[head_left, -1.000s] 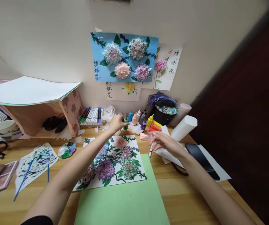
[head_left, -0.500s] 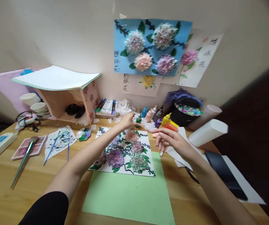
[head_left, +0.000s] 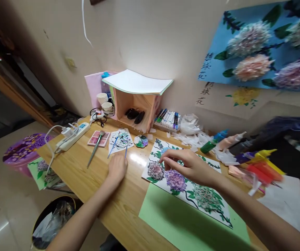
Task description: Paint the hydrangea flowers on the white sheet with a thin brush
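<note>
My left hand (head_left: 117,169) rests on the wooden table with its fingers curled, closed at the lower end of a thin blue paintbrush (head_left: 126,151); the fingertips are mostly hidden. Another blue paintbrush (head_left: 113,147) lies beside it on a paint-smeared sheet (head_left: 123,139). Over a white picture with raised flowers hovers my right hand (head_left: 189,165), loosely bent and open, with nothing visible in it. Beneath and around it show a purple flower (head_left: 176,180), a grey-pink flower (head_left: 155,170) and a green flower (head_left: 207,197). Under the picture lies a green sheet (head_left: 162,212).
A small paint palette (head_left: 140,141) sits behind the brushes. Left of them are a large brush (head_left: 94,151), a pink palette case (head_left: 104,139) and a power strip (head_left: 72,137). Paint bottles (head_left: 209,144), crumpled tissue (head_left: 191,125) and a marker set (head_left: 168,119) line the back.
The view has swung left. My left hand has left the green bottle at the back and come down to the blue paintbrush. My right hand has moved left over the picture; the green bottle now lies tilted.
</note>
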`<state>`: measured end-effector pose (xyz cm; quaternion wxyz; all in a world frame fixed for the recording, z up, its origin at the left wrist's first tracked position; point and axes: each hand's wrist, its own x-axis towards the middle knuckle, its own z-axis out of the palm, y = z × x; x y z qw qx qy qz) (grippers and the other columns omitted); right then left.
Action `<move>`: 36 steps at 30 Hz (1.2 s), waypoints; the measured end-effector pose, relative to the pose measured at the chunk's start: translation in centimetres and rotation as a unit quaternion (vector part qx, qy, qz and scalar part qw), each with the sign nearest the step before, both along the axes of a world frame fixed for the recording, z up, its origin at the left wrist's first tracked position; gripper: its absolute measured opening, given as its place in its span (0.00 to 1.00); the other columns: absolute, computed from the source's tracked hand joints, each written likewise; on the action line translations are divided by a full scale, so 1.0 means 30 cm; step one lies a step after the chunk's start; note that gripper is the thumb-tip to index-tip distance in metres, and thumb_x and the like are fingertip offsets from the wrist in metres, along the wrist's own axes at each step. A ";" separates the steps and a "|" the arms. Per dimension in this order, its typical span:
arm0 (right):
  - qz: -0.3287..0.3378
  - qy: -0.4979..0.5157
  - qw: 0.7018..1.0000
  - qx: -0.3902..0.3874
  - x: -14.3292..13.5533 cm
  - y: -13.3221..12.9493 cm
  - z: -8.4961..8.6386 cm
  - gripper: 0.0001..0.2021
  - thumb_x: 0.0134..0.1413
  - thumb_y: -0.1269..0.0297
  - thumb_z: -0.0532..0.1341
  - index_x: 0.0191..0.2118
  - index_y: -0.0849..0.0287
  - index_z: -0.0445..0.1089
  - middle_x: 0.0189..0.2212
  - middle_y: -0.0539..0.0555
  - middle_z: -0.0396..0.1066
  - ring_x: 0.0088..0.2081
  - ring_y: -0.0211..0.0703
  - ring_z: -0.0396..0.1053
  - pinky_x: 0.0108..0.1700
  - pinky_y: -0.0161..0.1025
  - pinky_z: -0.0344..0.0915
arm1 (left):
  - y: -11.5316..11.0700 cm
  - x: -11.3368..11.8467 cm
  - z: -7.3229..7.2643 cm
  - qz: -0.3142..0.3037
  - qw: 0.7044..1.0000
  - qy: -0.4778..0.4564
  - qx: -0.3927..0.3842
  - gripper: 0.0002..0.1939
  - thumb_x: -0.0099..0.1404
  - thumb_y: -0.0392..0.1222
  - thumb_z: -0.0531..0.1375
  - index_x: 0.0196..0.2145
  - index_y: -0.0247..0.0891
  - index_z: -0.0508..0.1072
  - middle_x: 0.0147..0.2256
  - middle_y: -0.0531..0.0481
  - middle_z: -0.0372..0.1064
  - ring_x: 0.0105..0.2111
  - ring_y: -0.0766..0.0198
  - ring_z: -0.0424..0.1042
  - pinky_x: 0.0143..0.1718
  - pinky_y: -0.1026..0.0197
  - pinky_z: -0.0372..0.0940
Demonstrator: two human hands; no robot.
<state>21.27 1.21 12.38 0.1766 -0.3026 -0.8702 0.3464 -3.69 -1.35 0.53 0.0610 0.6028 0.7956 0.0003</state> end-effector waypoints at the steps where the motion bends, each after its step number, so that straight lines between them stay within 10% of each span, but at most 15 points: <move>1: 0.006 -0.003 1.000 0.008 -0.043 0.018 -0.011 0.14 0.64 0.61 0.49 0.35 0.58 0.69 0.26 0.50 0.73 0.28 0.34 0.69 0.31 0.33 0.61 | 0.001 -0.007 -0.008 -0.002 1.000 -0.009 0.000 0.15 0.64 0.35 0.49 0.35 0.26 0.74 0.38 0.31 0.73 0.40 0.47 0.72 0.38 0.54 0.63; 9: 0.072 -0.083 0.953 0.284 -0.344 0.113 -0.269 0.15 0.57 0.76 0.53 0.49 0.59 0.65 0.35 0.56 0.73 0.36 0.42 0.69 0.34 0.36 0.61 | -0.075 -0.075 0.033 -0.012 0.979 -0.170 0.108 0.09 0.65 0.38 0.50 0.33 0.34 0.68 0.33 0.43 0.71 0.34 0.58 0.71 0.36 0.59 0.63; 15: 0.115 -0.064 0.908 0.397 -0.474 0.154 -0.410 0.09 0.61 0.73 0.50 0.33 0.61 0.66 0.28 0.56 0.69 0.32 0.43 0.65 0.31 0.37 0.59 | -0.079 -0.112 0.039 -0.021 0.928 -0.352 0.125 0.07 0.64 0.39 0.52 0.30 0.37 0.66 0.28 0.49 0.69 0.29 0.62 0.69 0.33 0.60 0.63; 20: 0.086 -0.018 0.930 0.357 -0.494 0.178 -0.423 0.10 0.62 0.73 0.48 0.36 0.61 0.66 0.32 0.58 0.71 0.35 0.43 0.66 0.36 0.37 0.63 | -0.081 -0.193 -0.026 -0.018 0.934 -0.299 0.196 0.18 0.71 0.42 0.42 0.41 0.34 0.69 0.40 0.42 0.71 0.42 0.58 0.70 0.47 0.54 0.63; 26: 0.037 0.114 0.986 0.113 -0.514 0.166 -0.429 0.09 0.59 0.71 0.52 0.41 0.58 0.68 0.36 0.56 0.74 0.38 0.42 0.70 0.42 0.39 0.66 | -0.076 -0.231 -0.126 -0.083 0.967 -0.148 0.190 0.17 0.68 0.34 0.46 0.50 0.29 0.68 0.52 0.37 0.67 0.53 0.55 0.65 0.57 0.52 0.59; 36: 0.050 0.096 0.993 0.053 -0.438 0.245 -0.410 0.11 0.52 0.74 0.54 0.34 0.57 0.73 0.33 0.54 0.75 0.38 0.42 0.69 0.43 0.42 0.65 | -0.076 -0.223 -0.117 -0.101 0.980 -0.081 0.152 0.17 0.69 0.33 0.46 0.49 0.28 0.69 0.50 0.36 0.68 0.52 0.54 0.66 0.55 0.53 0.61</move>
